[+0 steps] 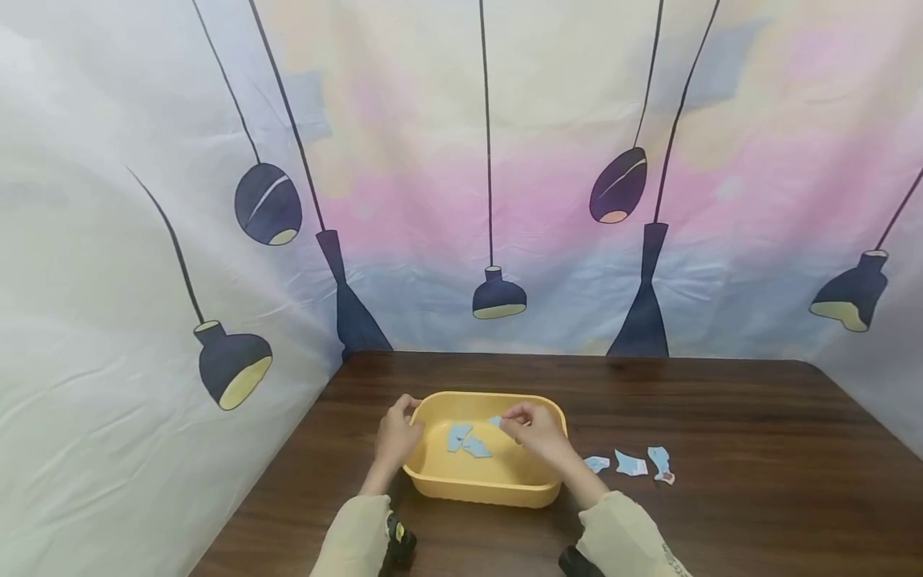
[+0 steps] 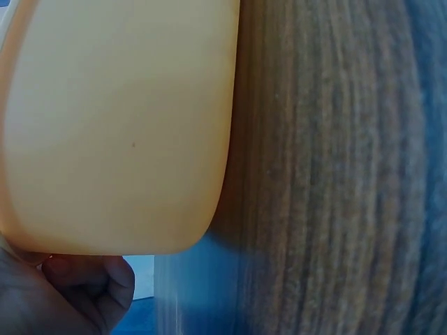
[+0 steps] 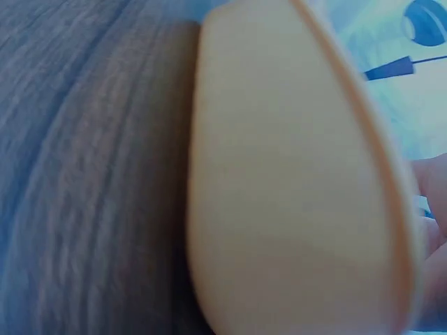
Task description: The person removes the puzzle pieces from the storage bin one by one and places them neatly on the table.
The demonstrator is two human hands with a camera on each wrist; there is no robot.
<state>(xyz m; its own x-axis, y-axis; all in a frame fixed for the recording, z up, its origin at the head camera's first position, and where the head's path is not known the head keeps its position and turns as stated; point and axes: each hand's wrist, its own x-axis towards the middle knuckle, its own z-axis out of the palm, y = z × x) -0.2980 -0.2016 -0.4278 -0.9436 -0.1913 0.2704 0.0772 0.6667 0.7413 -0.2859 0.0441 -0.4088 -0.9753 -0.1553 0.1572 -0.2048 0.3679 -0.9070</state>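
A yellow plastic basin [image 1: 486,490] stands on the table. My left hand [image 1: 397,437] grips its left rim, the thumb over the edge and the fingers curled against the outside; the left wrist view shows those curled fingers [image 2: 105,286] at the basin's end wall. Over the right part of the basin, my right hand [image 1: 537,433] pinches a small light blue torn piece [image 1: 495,421], mostly covered by the fingertips. Two more light blue torn pieces [image 1: 476,447] lie on the basin floor. In the right wrist view the basin wall [image 3: 293,174] hides most of that hand.
Right of the basin, three light blue torn pieces lie in a row on the wooden table [image 1: 757,449]: one beside the right forearm [image 1: 597,463], a middle one [image 1: 630,463] and a far one [image 1: 660,465]. A lamp-patterned curtain [image 1: 433,200] hangs behind the table.
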